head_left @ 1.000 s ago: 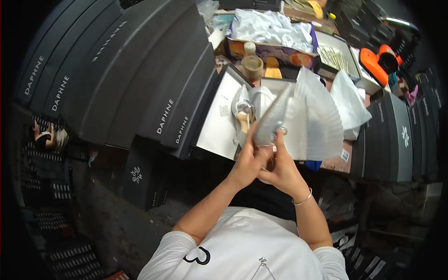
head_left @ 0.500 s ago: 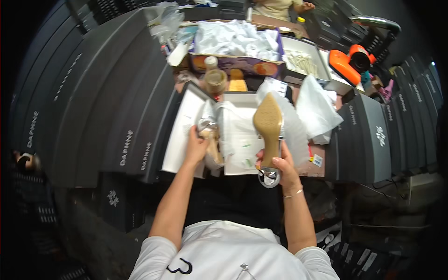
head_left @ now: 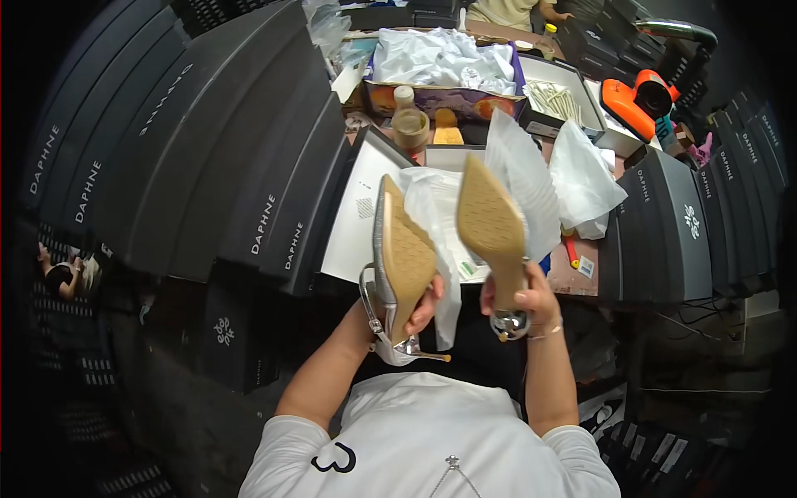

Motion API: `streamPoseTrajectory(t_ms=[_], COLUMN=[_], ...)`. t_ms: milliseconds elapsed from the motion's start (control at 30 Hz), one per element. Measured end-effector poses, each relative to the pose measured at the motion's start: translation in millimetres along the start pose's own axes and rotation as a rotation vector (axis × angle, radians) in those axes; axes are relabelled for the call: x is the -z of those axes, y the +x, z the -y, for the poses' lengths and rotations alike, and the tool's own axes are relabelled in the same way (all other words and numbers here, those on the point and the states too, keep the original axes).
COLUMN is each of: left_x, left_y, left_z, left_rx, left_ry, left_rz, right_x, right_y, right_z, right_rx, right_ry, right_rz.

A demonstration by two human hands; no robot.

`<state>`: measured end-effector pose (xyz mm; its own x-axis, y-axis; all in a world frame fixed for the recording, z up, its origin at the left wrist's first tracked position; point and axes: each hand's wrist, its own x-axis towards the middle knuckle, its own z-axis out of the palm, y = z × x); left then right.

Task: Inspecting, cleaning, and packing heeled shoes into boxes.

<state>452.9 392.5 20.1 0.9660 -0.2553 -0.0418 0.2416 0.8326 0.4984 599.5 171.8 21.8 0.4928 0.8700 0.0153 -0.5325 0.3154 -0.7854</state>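
My left hand (head_left: 426, 307) grips a silver high-heeled shoe (head_left: 407, 253) around its back part. Its tan sole faces up, and a buckled strap hangs at its left side. In my right hand (head_left: 541, 304) is a second high-heeled shoe (head_left: 491, 212), also sole up, its shiny silver heel toward me. Both toes point away from me. Behind the shoes lie white tissue paper (head_left: 444, 203) and an open shoebox (head_left: 448, 155) with a white inside. The box lid (head_left: 355, 228) leans to the left, its white inside showing.
Stacked dark shoeboxes (head_left: 224, 158) wall the left side, and more boxes (head_left: 656, 224) stand at the right. Farther back are a carton of crumpled paper (head_left: 444, 62), a tape roll (head_left: 410, 130), a box of thin sticks (head_left: 554, 98) and an orange tool (head_left: 627, 108). A person's hand (head_left: 558, 15) shows beyond.
My left hand has lifted its shoe off the lid area toward me and turned it sole up. The right shoe stays held, shifted slightly with the view.
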Motion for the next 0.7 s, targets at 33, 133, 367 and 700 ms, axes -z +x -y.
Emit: streamPoseTrajectory(t_ms=[33,133,367,700], left_x=[13,15,-61,1], left_y=[3,-14,-81,10], left_z=[6,-11,-55,27], left_rx=[-0.016,0.007,-0.124,0.362], left_ry=[-0.01,0.141,0.36,-0.217], left_rz=[0.074,-0.058,0.007,-0.185], right_x=[-4,41,45,36], right_y=[-12,-65,-18,88], right_z=[15,80,127,-47], right_rx=[0.062,0.484,0.211,-0.208], right_ry=[-0.09,-0.187,-0.585,-1.593], right_rz=[0.0,0.152,-0.55,-0.206])
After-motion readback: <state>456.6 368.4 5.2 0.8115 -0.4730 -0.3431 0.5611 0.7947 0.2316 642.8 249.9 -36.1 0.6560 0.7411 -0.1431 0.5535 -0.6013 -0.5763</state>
